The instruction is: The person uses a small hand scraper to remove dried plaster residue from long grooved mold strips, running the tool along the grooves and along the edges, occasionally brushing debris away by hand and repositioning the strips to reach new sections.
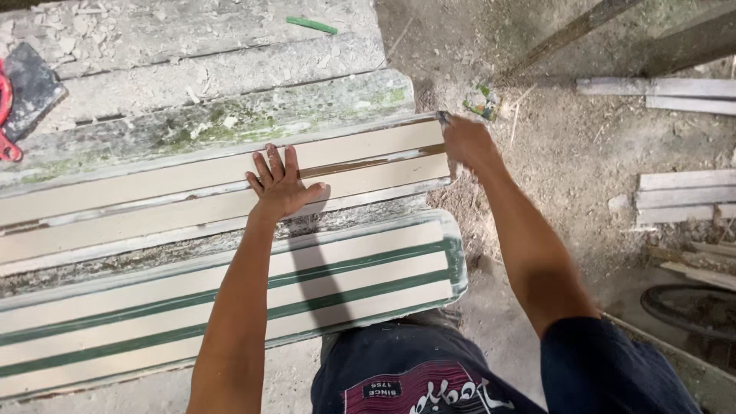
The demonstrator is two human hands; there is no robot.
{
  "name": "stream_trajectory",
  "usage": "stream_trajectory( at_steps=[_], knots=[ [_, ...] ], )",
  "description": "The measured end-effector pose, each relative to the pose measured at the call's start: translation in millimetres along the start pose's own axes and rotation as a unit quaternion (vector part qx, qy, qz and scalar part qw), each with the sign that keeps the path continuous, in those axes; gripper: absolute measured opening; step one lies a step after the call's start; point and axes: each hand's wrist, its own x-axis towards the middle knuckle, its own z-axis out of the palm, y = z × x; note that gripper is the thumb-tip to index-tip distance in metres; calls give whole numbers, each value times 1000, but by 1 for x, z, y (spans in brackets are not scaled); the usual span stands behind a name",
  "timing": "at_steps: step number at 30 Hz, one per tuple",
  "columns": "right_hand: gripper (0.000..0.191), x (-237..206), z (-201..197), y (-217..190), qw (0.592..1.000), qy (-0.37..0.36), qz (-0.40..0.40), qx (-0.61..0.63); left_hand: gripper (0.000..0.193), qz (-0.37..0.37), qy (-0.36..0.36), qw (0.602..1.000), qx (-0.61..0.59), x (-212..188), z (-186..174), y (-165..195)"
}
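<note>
Long cream moulded plank (192, 192) lay across stacked slabs (230, 123), right end near pile's right edge. Looked stiff, heavy, chalky; best held flat on top. Left hand (280, 185) pressed it, fingers spread. Right hand (468, 144) at end, blurred, closed around small tool (443, 117).

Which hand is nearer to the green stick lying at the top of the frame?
Left. The left hand lies flat on the cream board, below the green stick; the right hand is at the board's end, farther right.

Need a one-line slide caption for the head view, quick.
Left hand pressed flat on a cream moulded board; right hand, blurred, works a small tool at the board's end.
</note>
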Motion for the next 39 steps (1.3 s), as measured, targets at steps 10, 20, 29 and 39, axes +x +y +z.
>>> stream_trajectory(
  at_steps=[10,20,29,39],
  knots=[
    [53,-51,21,24,998,-8,50,32,126,6,-9,1000,-17,5,6,-7],
    [51,-105,68,38,967,-69,199,143,129,16,-2,999,-28,7,8,-9],
    [54,-85,88,61,993,30,96,62,129,32,6,999,-25,6,8,-12],
    [53,-87,74,49,992,-15,116,54,127,53,43,997,-29,8,13,-14]
  ],
)
